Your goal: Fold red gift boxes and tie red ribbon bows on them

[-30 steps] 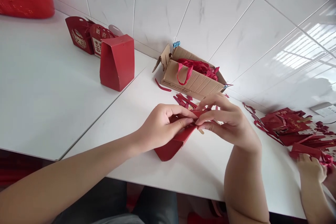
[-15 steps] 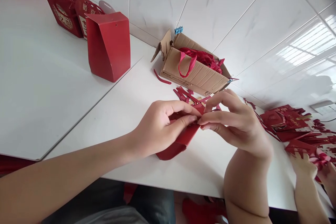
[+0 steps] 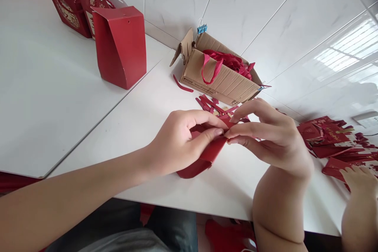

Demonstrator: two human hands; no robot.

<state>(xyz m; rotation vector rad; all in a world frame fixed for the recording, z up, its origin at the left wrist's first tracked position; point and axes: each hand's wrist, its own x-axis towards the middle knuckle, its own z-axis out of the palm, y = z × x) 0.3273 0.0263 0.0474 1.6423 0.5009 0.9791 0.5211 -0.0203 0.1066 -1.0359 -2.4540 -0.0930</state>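
A red paper gift box (image 3: 203, 157) lies tilted on the white table beneath my hands. My left hand (image 3: 189, 138) is closed on its upper edge, thumb and fingers pinching the card. Close against it, my right hand (image 3: 262, 138) pinches the same edge at the box's far end. Whatever small piece may sit between the fingertips is hidden. Just beyond my hands lies a small heap of red strips (image 3: 211, 104). One loose curved red strip (image 3: 182, 84) rests apart from the heap, to its left.
A cardboard box (image 3: 218, 82) of red ribbons (image 3: 233, 63) stands by the tiled wall. An upright red box (image 3: 121, 47) is at the left, with decorated red boxes (image 3: 69, 8) behind it. At right, another person's hand (image 3: 362, 181) is near red packaging (image 3: 325, 134).
My hands stay pinched at the box's edge, with only a slight shift to the right. The other person's hand has moved right. The camera view has shifted a little.
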